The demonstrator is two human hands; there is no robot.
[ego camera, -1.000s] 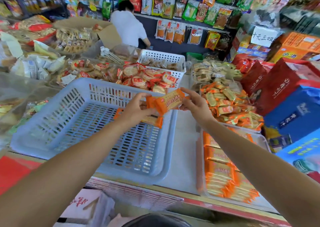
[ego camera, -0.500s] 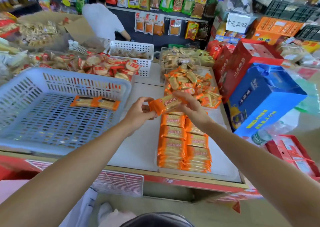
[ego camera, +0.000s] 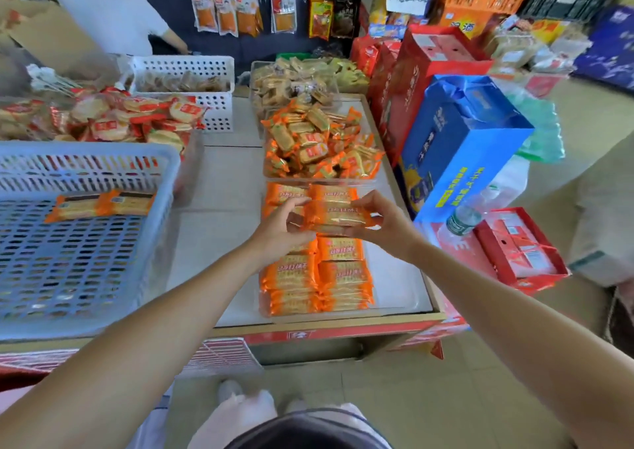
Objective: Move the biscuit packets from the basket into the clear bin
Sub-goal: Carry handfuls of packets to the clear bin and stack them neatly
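Note:
I hold one orange biscuit packet [ego camera: 334,217] level above the clear bin [ego camera: 399,287], my left hand [ego camera: 279,227] pinching its left end and my right hand [ego camera: 380,223] pinching its right end. Inside the bin, orange packets [ego camera: 317,278] lie stacked in two rows. To the left stands the pale blue slotted basket [ego camera: 85,160], with two joined orange packets [ego camera: 103,205] lying on its floor.
Behind the bin sit a clear tray of loose small orange snacks [ego camera: 319,146] and a white basket [ego camera: 185,81]. Red and blue gift boxes [ego camera: 456,136] crowd the counter's right edge. A person in white [ego camera: 109,12] stands at the back left. A water bottle [ego camera: 463,220] lies at the right.
Both hands carried the packet rightward, away from the basket, and now hold it over the bin's stacked rows. My view has swung right and down.

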